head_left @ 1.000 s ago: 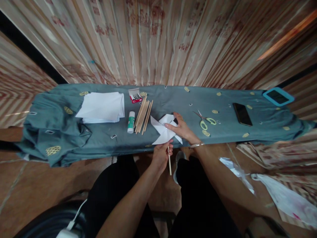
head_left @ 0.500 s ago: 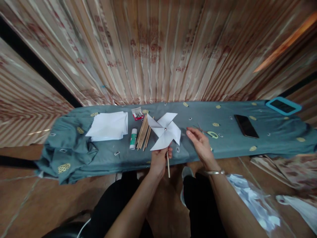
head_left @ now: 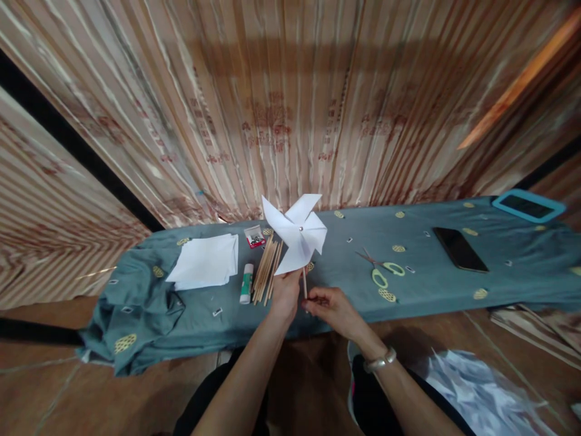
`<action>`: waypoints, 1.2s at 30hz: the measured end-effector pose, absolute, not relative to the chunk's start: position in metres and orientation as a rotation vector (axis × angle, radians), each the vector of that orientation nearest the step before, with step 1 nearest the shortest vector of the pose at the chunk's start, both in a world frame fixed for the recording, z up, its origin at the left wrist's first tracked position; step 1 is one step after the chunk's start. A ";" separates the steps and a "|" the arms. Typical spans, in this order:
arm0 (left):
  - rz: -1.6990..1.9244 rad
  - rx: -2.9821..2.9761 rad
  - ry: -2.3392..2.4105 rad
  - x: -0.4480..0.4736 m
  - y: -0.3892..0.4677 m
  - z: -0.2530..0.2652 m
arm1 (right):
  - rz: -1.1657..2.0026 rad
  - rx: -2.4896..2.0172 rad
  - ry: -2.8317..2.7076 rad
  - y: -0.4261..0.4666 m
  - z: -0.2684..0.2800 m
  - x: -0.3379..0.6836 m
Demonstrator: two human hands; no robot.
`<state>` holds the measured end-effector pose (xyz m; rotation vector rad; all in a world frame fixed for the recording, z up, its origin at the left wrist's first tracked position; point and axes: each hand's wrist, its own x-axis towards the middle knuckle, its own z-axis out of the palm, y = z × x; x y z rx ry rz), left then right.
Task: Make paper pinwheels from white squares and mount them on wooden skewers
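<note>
A white paper pinwheel (head_left: 297,233) with a small pin at its centre stands upright on a thin wooden stick, just over the front half of the table. My left hand (head_left: 285,295) is closed near the top of the stick, right below the paper blades, which hide some of its fingers. Lower down, my right hand (head_left: 330,306) pinches the bottom end of the same stick between thumb and fingers. Left of the pinwheel lie a bundle of wooden sticks (head_left: 267,272), a glue stick (head_left: 246,283) and a small open box of pins (head_left: 255,237).
Scissors (head_left: 380,266) with green handles lie spread to the right. A stack of white paper (head_left: 204,260) is at the left. Farther right are a black phone (head_left: 460,248) and a blue-framed tablet (head_left: 529,204). A bag of white paper scraps (head_left: 476,387) sits on the floor.
My right hand has moved left and down from beside the pinwheel and closed on the lower stick. The pinwheel has risen against the table, and the scissors now show fully.
</note>
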<state>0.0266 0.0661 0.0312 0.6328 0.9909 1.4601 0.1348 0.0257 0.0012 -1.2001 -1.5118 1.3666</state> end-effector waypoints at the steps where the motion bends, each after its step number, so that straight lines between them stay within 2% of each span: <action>1: 1.459 0.652 0.995 0.026 0.066 0.030 | 1.360 -1.203 -1.516 0.026 0.001 0.134; 20: 1.294 0.862 1.073 0.013 0.056 0.009 | 1.135 -1.294 -1.607 0.036 0.003 0.146; 23: 1.287 0.888 1.106 0.010 0.057 0.010 | 1.128 -1.289 -1.484 0.044 0.009 0.162; 30: 1.213 1.017 1.140 0.008 0.054 0.007 | 0.833 -1.233 -1.033 0.066 0.020 0.208; 36: 1.157 1.119 1.119 0.014 0.052 0.002 | 0.886 -1.110 -0.980 0.068 0.019 0.206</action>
